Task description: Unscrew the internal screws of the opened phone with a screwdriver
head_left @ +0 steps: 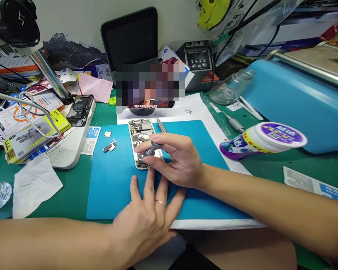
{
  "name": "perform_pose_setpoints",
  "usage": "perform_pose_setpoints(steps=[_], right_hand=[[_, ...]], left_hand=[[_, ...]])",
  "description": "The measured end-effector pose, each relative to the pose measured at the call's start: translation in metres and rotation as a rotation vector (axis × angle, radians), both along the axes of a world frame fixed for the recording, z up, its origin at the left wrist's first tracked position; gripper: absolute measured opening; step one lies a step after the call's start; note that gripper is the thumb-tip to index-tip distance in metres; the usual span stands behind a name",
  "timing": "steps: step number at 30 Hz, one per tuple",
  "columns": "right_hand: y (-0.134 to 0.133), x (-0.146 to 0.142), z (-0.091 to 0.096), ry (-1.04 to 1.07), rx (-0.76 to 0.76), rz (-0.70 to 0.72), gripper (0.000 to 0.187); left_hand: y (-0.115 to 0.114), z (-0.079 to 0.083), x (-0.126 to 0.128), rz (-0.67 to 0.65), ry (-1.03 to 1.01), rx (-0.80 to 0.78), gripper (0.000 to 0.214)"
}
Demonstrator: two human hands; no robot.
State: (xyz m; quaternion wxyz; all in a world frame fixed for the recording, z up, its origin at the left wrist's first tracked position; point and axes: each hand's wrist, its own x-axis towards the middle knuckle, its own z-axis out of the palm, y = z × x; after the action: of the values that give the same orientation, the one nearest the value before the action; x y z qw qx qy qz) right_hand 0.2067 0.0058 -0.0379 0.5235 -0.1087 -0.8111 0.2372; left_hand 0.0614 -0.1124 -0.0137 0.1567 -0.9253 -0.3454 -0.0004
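Note:
An opened phone (143,132) with its inner parts bare lies on a blue work mat (109,195). My right hand (183,157) pinches a grey screwdriver (150,150) over the lower half of the phone; its tip is hidden. Below, my left hand (149,212) rests with fingers spread on the mat, a ring on one finger. Its longest fingertip reaches the phone's bottom edge. Left of the phone are a small dark metal-shielded part (109,147), a small silver piece (107,134) and tiny screws. A second screwdriver (160,123) lies just beyond the phone's upper right corner.
A purple-and-white tub (263,138) lies tilted at the right, near another screwdriver (233,122) and a glass jar (232,86). Behind the mat stands a partly blurred screen (149,88). At the left are boxes (35,135), another opened phone (80,108) and a tissue (35,189).

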Motion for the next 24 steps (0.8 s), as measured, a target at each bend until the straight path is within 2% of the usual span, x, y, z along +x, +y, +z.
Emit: perform_pose_setpoints(steps=[19,24], right_hand=[[-0.0002,0.0014,0.0016,-0.022,-0.010,0.016,0.061],[0.0010,0.0000,0.0020,0.002,0.047,0.020,0.065]], left_hand=[[0.0002,0.0004,0.0009,0.002,0.002,-0.004,0.086],[-0.0001,0.0016,0.0010,0.001,0.004,-0.014,0.084]])
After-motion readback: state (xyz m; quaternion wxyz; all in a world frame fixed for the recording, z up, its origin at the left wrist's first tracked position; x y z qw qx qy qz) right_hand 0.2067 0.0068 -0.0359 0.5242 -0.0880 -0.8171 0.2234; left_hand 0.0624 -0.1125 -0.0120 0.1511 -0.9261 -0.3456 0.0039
